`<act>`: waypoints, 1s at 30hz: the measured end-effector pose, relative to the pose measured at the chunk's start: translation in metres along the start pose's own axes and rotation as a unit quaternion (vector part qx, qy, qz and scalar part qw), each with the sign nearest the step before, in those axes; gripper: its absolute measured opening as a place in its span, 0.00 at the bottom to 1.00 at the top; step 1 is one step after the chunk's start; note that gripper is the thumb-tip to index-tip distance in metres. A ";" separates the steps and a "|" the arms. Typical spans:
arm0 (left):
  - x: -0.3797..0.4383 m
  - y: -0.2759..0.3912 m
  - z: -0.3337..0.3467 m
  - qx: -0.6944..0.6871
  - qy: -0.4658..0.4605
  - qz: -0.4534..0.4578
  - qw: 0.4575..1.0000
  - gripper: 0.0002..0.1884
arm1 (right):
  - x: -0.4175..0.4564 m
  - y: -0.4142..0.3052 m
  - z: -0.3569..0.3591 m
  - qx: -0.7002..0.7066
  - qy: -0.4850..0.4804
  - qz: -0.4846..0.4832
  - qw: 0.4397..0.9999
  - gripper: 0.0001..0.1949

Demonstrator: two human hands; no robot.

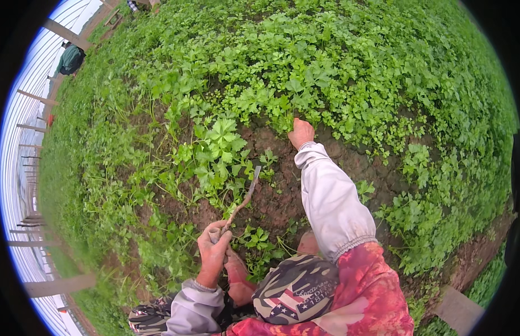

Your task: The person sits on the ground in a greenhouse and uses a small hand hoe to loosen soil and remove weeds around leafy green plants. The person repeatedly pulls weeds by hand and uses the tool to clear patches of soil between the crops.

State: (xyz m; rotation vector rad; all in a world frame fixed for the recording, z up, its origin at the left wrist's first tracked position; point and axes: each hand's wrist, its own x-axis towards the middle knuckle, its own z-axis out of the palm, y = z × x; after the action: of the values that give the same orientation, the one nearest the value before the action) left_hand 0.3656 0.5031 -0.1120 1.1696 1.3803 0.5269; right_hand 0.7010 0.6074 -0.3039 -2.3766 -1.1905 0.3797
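My left hand (212, 248) is wrapped around the handle of a small hand weeder (240, 206), a crooked wooden stick with a narrow flat metal tip. The tip points up and away over bare brown soil (272, 193). Further forward, my right hand (302, 132) is closed at the base of a leafy celery-like plant (300, 92), its fingertips partly hidden by the leaves. Between the two hands stands a bigger pale-green celery-like plant (223, 140). Pale sleeve covers reach both wrists.
Dense low greenery (390, 63) fills the far side and right. Limp, sprawling plants (130, 201) lie left. My knee in patterned trousers (295, 290) and a bare foot (308, 243) are close below. Another person (70, 59) crouches far left beside posts (60, 285) and plastic sheeting. A slab (459, 308) lies lower right.
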 end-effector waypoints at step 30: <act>0.004 -0.008 -0.003 -0.010 0.012 0.009 1.000 0.11 | 0.002 0.006 -0.002 0.088 0.013 -0.019 0.996 0.12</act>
State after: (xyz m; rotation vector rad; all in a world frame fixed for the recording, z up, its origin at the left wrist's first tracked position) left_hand 0.3610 0.5044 -0.1199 1.1638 1.3839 0.5670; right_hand 0.7072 0.6051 -0.3048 -2.1991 -1.1386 0.4217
